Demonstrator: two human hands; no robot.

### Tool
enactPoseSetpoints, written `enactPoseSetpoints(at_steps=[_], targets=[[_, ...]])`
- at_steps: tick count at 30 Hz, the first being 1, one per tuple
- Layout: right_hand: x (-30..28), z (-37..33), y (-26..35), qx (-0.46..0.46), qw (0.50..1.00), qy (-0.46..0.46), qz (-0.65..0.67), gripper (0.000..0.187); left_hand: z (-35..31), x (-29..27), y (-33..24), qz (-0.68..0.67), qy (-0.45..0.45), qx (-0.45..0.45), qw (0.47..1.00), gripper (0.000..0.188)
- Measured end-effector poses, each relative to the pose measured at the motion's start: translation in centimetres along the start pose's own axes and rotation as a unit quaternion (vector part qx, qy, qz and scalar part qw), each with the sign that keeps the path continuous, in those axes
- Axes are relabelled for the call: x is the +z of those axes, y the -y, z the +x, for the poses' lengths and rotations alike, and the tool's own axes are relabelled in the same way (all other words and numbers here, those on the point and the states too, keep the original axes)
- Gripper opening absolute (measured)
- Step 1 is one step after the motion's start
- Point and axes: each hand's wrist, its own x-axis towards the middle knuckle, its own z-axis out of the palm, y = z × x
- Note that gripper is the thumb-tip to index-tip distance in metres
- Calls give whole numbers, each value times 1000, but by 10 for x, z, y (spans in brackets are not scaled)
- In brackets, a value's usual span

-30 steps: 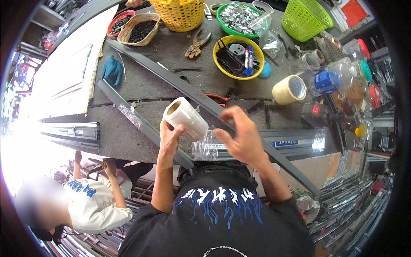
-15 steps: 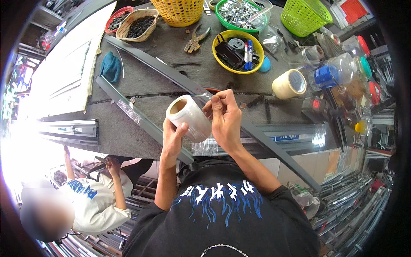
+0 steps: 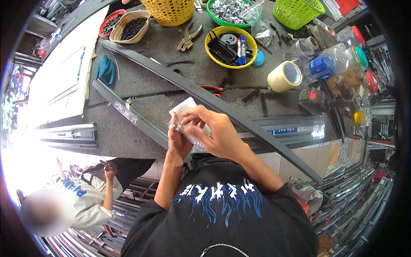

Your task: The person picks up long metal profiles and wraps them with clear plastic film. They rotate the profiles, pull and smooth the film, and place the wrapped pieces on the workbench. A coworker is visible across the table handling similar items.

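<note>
My left hand (image 3: 179, 143) is wrapped round a roll of clear stretch film (image 3: 187, 104), tilted, its far end showing above my fingers. Over the roll bends my right hand (image 3: 216, 130), its curled fingers apart and touching the film's side; whether a thin strip of film is at the fingertips I cannot make out. Beyond both hands a long dark grey profile (image 3: 239, 113) slants across the table. A shorter grey profile (image 3: 145, 129), partly wrapped in clear film, lies to the left. A red-handled tool (image 3: 210, 95) rests partly under the long profile.
At the back stand a yellow bowl (image 3: 233, 64) with markers, a green bowl of metal pieces (image 3: 222, 12) and baskets. Pliers (image 3: 188, 37), a tape roll (image 3: 284, 77) and plastic bottles (image 3: 327, 64) lie about. Another person (image 3: 83, 201) is at the lower left.
My right hand has moved from beside the roll to over it, turning palm down. The roll has turned, so its hollow core no longer shows. The view has shifted slightly.
</note>
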Motion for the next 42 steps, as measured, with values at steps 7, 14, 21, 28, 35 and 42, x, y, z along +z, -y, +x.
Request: enactPoseSetpoints(at_steps=[7,14,21,28,35,42], targets=[[-42,-36,-8,29,998,57,-11,63,9,9,18,-171,31,29,984,81],[-41,-46,-41,93,994,4,-55,81,-5,13,38,51,60,-77,994,85],[-89,-34,-52,-47,968,-64,-236,77,47,-1,-9,442,56,85,891,59],[-112,-17,-79,-100,930,-15,-355,72,115,39,-66,786,234,240,519,58],[-107,-12,-93,-94,915,-19,-391,74,153,61,-76,857,338,42,387,76],[-95,-5,-102,-95,910,-24,-404,68,159,53,-67,863,370,17,345,77]])
